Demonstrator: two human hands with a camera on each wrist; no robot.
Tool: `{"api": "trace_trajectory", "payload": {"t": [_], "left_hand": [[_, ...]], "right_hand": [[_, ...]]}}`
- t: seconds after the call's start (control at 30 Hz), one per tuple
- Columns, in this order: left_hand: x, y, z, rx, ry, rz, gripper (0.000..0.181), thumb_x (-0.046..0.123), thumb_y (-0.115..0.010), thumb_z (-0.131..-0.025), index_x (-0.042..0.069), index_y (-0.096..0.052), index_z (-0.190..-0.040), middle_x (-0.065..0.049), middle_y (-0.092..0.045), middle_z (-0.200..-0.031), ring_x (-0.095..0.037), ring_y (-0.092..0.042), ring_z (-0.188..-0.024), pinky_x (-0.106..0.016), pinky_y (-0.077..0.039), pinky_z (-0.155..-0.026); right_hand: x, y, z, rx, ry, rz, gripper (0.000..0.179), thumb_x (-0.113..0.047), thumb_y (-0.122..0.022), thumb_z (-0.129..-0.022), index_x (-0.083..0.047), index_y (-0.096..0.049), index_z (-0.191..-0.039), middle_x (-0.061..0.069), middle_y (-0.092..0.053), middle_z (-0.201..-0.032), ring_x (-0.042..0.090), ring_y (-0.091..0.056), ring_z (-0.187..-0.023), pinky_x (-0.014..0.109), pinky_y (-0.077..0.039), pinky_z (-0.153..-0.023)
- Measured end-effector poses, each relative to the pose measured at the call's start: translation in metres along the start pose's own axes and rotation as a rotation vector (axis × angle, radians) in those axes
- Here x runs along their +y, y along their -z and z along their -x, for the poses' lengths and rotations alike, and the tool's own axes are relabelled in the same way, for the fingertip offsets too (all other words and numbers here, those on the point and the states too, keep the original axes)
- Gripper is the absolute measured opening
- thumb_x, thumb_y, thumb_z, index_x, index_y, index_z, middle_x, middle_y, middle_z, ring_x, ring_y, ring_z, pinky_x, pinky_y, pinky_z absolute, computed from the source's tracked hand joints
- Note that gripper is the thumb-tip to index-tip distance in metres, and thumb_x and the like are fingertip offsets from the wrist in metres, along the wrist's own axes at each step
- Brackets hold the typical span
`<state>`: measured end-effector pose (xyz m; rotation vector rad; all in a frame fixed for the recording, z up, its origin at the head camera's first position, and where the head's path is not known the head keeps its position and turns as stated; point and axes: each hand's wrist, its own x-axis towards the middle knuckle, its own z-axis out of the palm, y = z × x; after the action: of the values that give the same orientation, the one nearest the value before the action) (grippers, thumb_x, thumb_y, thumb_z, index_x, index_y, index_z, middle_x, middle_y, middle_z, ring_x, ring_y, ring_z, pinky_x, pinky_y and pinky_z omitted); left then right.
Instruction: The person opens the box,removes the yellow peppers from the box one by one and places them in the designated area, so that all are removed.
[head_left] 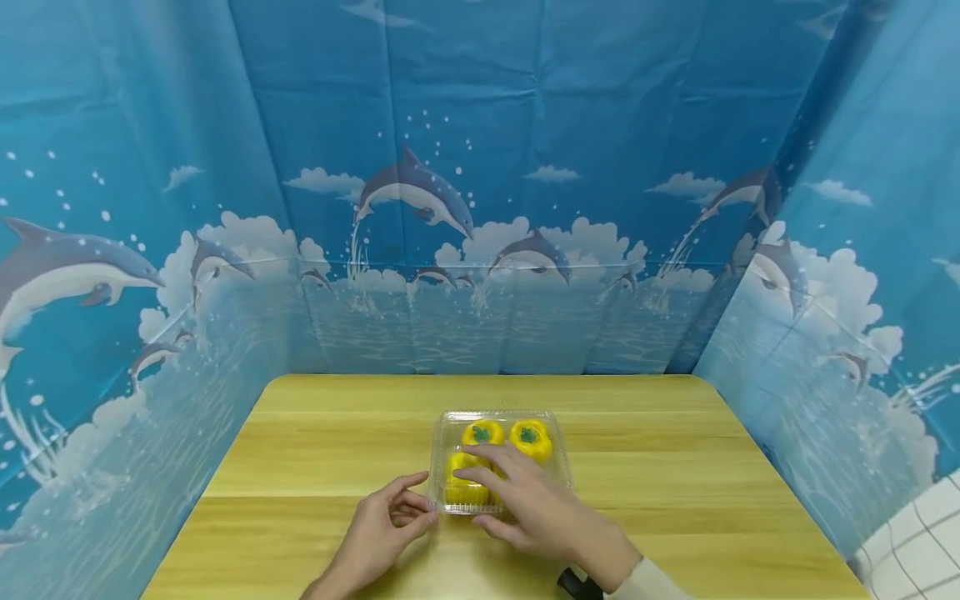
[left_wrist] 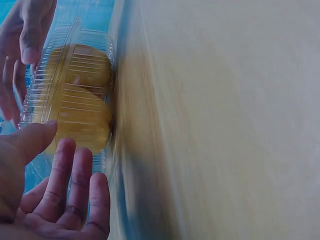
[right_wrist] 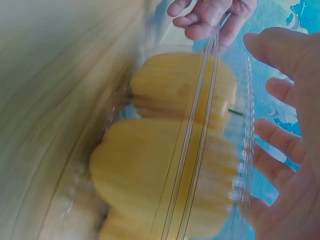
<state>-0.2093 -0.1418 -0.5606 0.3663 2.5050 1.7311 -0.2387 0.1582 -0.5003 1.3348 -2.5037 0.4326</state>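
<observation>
A clear plastic clamshell box (head_left: 441, 433) sits closed on the table, with ridged sides and a rim around its middle. Inside are several yellow, lobed fruits (head_left: 532, 442) with green leafy tops. By the box's front left corner is my left hand (head_left: 386, 525), thumb near the rim and fingers loosely spread. Over the front right part of the lid reaches my right hand (head_left: 528, 504), fingers extended and parted, hiding some of the contents. In the right wrist view, its fingertips (right_wrist: 262, 127) lie right at the lid's ridged edge. Neither hand grips the box.
The box stands on a yellow wood-grain table (head_left: 315, 442). A blue curtain (head_left: 480, 325) printed with dolphins and waves surrounds the far side and both flanks. A small black object (head_left: 577, 583) shows beside the right wrist at the front.
</observation>
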Motion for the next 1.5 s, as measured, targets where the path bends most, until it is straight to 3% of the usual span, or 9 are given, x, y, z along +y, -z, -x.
{"api": "trace_trajectory", "payload": {"t": [0.17,0.4,0.83,1.27,1.5], "left_hand": [[-0.004,-0.001,-0.001,-0.016,0.020,0.054,0.070,0.018,-0.092,-0.102,-0.002,-0.061,-0.162,-0.007,-0.085,-0.119,-0.009,-0.080,-0.105,-0.018,-0.066,-0.093],[-0.003,-0.001,-0.002,-0.038,0.038,0.105,0.071,0.017,-0.092,-0.102,-0.003,-0.060,-0.161,-0.010,-0.086,-0.120,-0.011,-0.081,-0.104,-0.019,-0.067,-0.093],[0.000,-0.002,0.000,-0.056,0.087,0.207,0.075,0.017,-0.092,-0.102,-0.004,-0.055,-0.163,-0.014,-0.085,-0.124,-0.016,-0.082,-0.107,-0.020,-0.067,-0.095],[0.007,-0.007,0.004,-0.014,0.109,0.295,0.077,0.008,-0.091,-0.101,-0.002,-0.051,-0.167,-0.024,-0.068,-0.153,-0.032,-0.080,-0.128,-0.028,-0.070,-0.100],[0.012,-0.011,0.006,-0.006,0.133,0.339,0.075,0.006,-0.090,-0.102,0.003,-0.054,-0.167,-0.026,-0.061,-0.158,-0.031,-0.080,-0.129,-0.033,-0.071,-0.103]], "right_hand": [[-0.004,-0.007,-0.011,-0.038,0.027,-0.037,0.061,-0.039,-0.084,-0.110,-0.031,-0.062,-0.167,0.007,-0.051,-0.182,0.027,-0.054,-0.166,0.062,-0.053,-0.131],[-0.004,-0.014,-0.021,-0.084,0.026,-0.060,0.060,-0.040,-0.082,-0.112,-0.039,-0.061,-0.168,0.007,-0.052,-0.182,0.029,-0.056,-0.165,0.063,-0.049,-0.135],[-0.005,-0.019,-0.022,-0.080,0.004,-0.059,0.058,-0.041,-0.083,-0.111,-0.039,-0.065,-0.165,0.005,-0.054,-0.181,0.028,-0.055,-0.165,0.063,-0.048,-0.136],[-0.005,-0.015,-0.022,-0.105,0.036,-0.042,0.043,-0.043,-0.080,-0.113,-0.043,-0.075,-0.155,0.009,-0.054,-0.181,0.030,-0.055,-0.167,0.062,-0.053,-0.131],[-0.006,-0.016,-0.021,-0.092,0.025,-0.040,0.032,-0.042,-0.080,-0.113,-0.044,-0.081,-0.145,0.007,-0.057,-0.180,0.029,-0.057,-0.165,0.063,-0.055,-0.128]]}}
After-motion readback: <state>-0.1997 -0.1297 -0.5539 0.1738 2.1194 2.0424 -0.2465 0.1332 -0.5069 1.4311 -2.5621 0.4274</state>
